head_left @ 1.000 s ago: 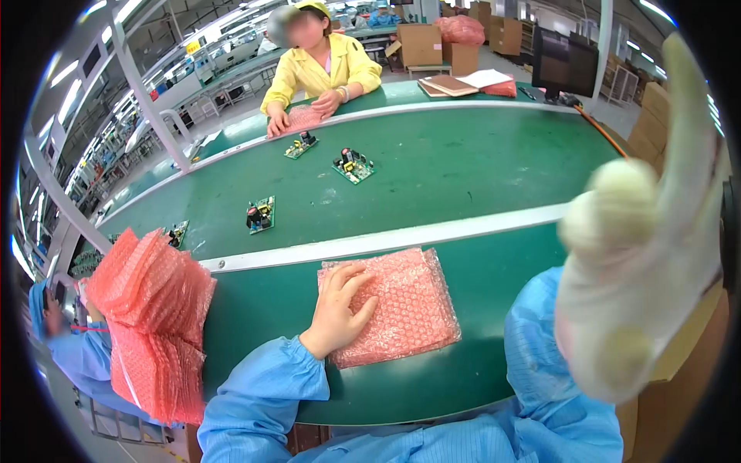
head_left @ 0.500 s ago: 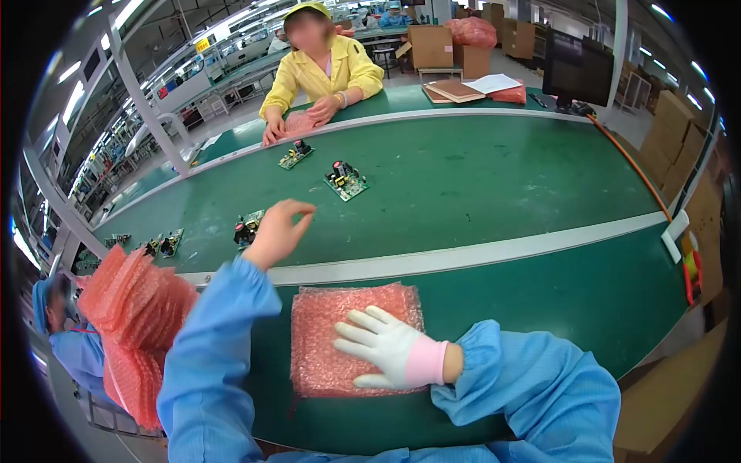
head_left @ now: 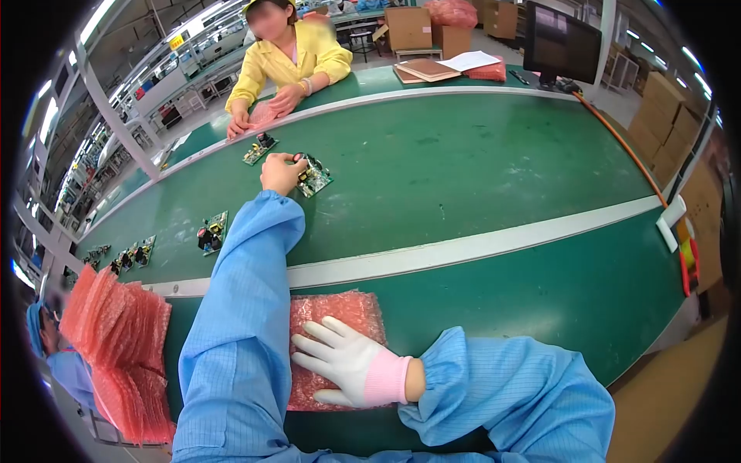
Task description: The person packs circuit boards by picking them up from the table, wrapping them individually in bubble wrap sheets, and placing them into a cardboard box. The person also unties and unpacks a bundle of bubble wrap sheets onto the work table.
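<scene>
My left hand (head_left: 280, 174), bare below a blue sleeve, reaches across the green conveyor. Its thumb and fingertips close on the near-left side of a circuit board (head_left: 316, 177) with tall components, which still lies on the belt. Over on the work table, my right hand (head_left: 343, 363) wears a white glove with a pink cuff. It rests flat, fingers spread, on a pink bubble wrap bag (head_left: 359, 309). My left sleeve covers that bag's left side.
Another circuit board (head_left: 260, 149) lies farther off, and one more board (head_left: 212, 233) sits left of my sleeve. Stacked pink bubble wrap bags (head_left: 116, 324) stand at left. A person in yellow (head_left: 289, 65) handles pink wrap opposite. A monitor (head_left: 562, 42) stands at back right.
My left hand has moved forward over the belt and closed on the circuit board. My right hand stays flat on the bubble wrap bag. The camera view has shifted.
</scene>
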Tool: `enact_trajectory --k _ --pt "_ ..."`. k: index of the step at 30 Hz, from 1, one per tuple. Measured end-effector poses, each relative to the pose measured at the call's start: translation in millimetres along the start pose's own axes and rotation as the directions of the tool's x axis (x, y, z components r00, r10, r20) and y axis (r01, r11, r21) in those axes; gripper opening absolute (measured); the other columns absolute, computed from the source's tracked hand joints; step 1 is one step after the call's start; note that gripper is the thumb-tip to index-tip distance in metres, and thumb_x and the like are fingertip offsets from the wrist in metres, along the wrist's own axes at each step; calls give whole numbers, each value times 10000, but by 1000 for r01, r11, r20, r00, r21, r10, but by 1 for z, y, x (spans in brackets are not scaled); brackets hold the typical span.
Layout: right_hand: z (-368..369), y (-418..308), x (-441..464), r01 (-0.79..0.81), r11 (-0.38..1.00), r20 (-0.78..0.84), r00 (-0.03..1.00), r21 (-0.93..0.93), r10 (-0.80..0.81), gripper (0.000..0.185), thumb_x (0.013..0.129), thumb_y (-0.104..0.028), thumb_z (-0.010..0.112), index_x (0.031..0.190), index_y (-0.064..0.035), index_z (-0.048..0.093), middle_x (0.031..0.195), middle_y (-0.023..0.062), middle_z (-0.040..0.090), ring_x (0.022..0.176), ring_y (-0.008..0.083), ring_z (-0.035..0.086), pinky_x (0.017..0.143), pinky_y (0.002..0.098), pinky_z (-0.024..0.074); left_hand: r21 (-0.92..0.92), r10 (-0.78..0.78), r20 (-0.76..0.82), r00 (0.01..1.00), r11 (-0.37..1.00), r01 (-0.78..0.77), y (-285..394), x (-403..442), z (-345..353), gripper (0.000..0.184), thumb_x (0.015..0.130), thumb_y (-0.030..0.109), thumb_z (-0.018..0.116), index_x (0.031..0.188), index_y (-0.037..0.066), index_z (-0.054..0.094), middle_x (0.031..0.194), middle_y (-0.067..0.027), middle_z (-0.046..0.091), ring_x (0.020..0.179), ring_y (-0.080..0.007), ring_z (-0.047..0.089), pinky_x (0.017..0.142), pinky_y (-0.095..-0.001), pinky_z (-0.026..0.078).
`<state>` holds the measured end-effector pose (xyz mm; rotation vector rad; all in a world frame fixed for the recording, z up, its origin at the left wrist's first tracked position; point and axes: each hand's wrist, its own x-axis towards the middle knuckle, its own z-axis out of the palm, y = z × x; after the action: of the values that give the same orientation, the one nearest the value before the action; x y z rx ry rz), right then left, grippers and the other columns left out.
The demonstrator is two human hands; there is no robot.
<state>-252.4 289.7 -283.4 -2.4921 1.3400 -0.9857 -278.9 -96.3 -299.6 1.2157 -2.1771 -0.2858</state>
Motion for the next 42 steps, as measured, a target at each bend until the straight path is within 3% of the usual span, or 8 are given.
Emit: enact_trajectory --k 10,13,17,28,31,34,38,42 --pt "-5 8 6 192 964 -141 976 185 -168 550 745 -117 719 1250 -21 525 1247 191 512 1084 380 536 927 461 452 -650 351 -148 925 671 -358 12 -119 -146 340 766 132 740 1083 37 661 1309 -110 554 1231 -249 510 1046 -367 380" --pt "-36 -4 25 341 937 -311 885 -71 -346 434 727 -29 677 1154 -31 601 1104 148 596 883 322 599 779 411 496 -702 471 -109 875 587 -403 28 -167 -191 377 724 71 728 1094 59 660 1351 -129 514 1274 -267 468 1084 -390 341" --pt "-85 -55 45 44 961 -508 842 -273 -183 411 725 26 664 1130 -38 642 1011 122 617 835 275 599 735 370 500 -648 719 13 695 535 -542 46 -202 -230 409 691 97 747 1087 56 657 1333 -122 528 1332 -322 399 1114 -447 293" --pt "-91 -92 33 -306 939 92 942 -156 322 308 755 -226 754 1016 -103 648 801 94 568 740 285 599 671 378 488 -915 943 200 264 276 -293 54 -233 -209 425 714 151 805 1107 44 684 1215 -102 614 1263 -310 476 1065 -432 368" --pt "-89 -81 32 -406 906 69 907 -123 416 321 744 -254 768 992 -86 652 788 99 596 742 276 619 670 369 497 -828 808 390 441 517 -215 55 -234 -228 423 754 164 784 1131 7 674 1233 -118 600 1214 -283 522 1047 -393 382" --pt "-99 -66 17 -431 874 -221 896 -223 385 340 741 -281 780 966 -46 680 783 108 632 694 262 622 649 344 506 -782 432 225 874 614 -102 46 -222 -234 283 861 148 711 1098 -2 669 1027 -82 656 913 -123 612 804 -259 479" --pt "-125 -59 11 -669 724 -448 707 -170 548 373 761 -286 787 953 13 672 663 65 582 589 126 537 564 273 464 -587 376 215 902 787 -188 29 -221 -224 208 869 161 707 973 -16 673 786 -46 646 708 -106 580 637 -251 467" --pt "-129 -45 6 -677 735 -560 629 -52 539 329 805 -230 771 964 38 663 692 9 613 604 59 527 555 230 454 -364 590 417 692 806 -468 53 -268 -190 394 786 321 763 992 3 655 874 -144 641 784 -255 630 700 -354 506"
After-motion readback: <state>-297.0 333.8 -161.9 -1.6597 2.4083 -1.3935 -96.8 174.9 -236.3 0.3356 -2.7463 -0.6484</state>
